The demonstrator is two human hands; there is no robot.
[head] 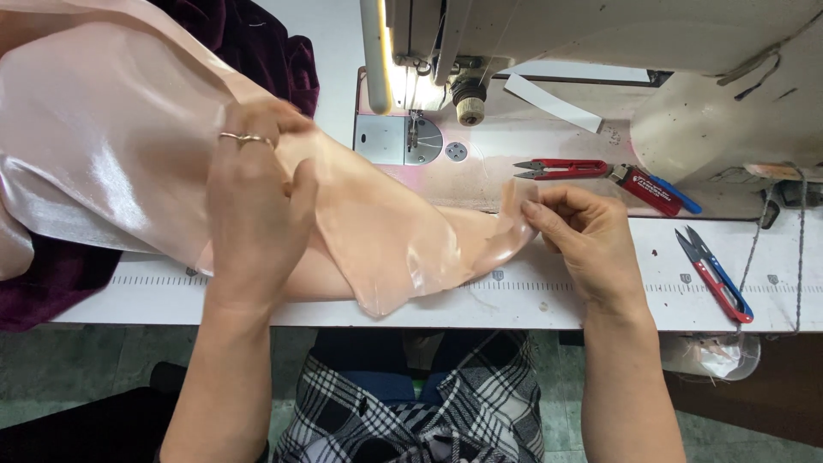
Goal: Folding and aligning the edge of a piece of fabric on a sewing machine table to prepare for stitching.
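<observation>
Sewing table [514,304]: both hands pinching pink fabric [377,231].

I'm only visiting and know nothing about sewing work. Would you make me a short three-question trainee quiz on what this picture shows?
1. True or false: the left hand and the right hand both grip the shiny peach fabric.
2. How many thread snips lie on the sewing table?
3. Which hand wears a ring? A) left B) right C) neither

Key
1. True: the left hand bunches the cloth and the right pinches its far corner.
2. Two: one pair of red snips beside the red and blue cutter, and one pair of red and blue snips near the table's front edge.
3. A: the ring is on a left finger.
</observation>
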